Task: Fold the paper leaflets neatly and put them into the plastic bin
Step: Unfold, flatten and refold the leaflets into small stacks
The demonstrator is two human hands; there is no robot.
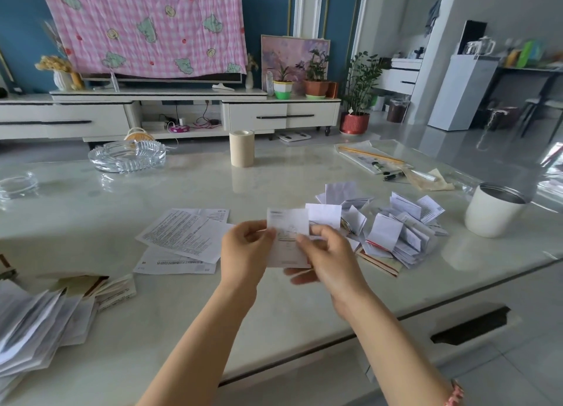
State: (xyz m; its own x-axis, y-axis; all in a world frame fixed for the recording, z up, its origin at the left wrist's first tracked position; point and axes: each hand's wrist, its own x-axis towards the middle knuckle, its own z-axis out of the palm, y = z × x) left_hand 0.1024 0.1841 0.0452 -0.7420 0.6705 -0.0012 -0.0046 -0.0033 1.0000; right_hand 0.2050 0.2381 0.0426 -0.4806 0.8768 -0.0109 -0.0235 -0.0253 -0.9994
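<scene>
Two hands, left hand (243, 247) and right hand (329, 253). One small white paper leaflet (288, 223) held. Three flat printed paper sheets (182, 235). Two clear glass ashtrays (128, 159) (16, 186). One beige cylindrical roll (242, 148). One white cylindrical bin (495, 213). Two heaps of folded white leaflets (396, 229) (30, 323), pieces uncountable.

We see a small printed leaflet (288, 238) held upright, pinched between our left hand (243, 248) and right hand (330, 255). Flat unfolded sheets (182, 238) lie just left of the hands. A loose heap of folded leaflets (396, 232) lies to their right, with the white bin (493, 213) upright beyond it.
</scene>
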